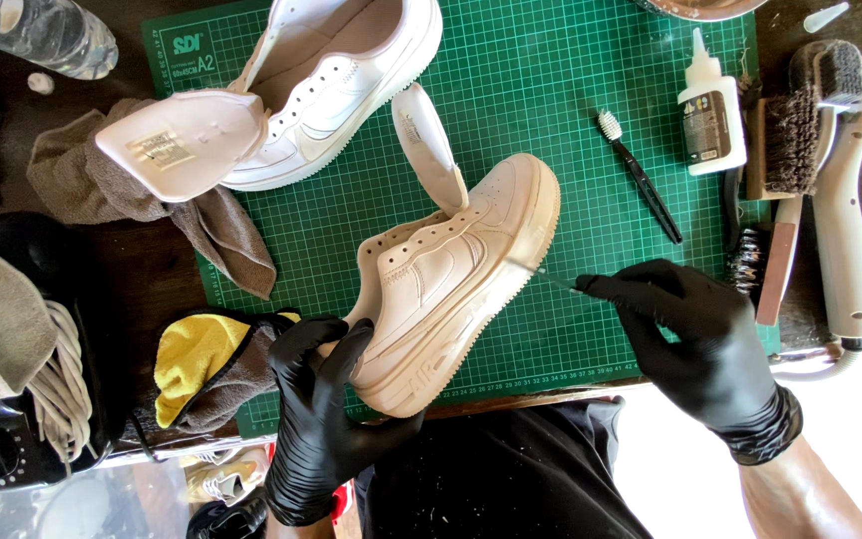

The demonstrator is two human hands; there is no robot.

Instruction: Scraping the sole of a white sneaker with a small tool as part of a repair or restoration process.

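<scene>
A cream, yellowed low sneaker (451, 289) lies tilted on its side on the green cutting mat (561, 100), laces removed, tongue standing up. My left hand (316, 409), in a black glove, grips its heel and collar. My right hand (695, 334), also black-gloved, pinches a thin needle-like tool (551, 279) whose tip touches the sneaker's sole edge near the toe. A second, whiter sneaker (336, 95) lies at the mat's upper left with its tongue pulled out.
A glue bottle (710, 115), a black toothbrush (641, 175), bristle brushes (810, 120) and a white handled tool (845, 230) lie at the right. A beige cloth (102, 180), a yellow and brown cloth (202, 364), white laces (57, 384) and a plastic bottle (47, 35) sit at the left.
</scene>
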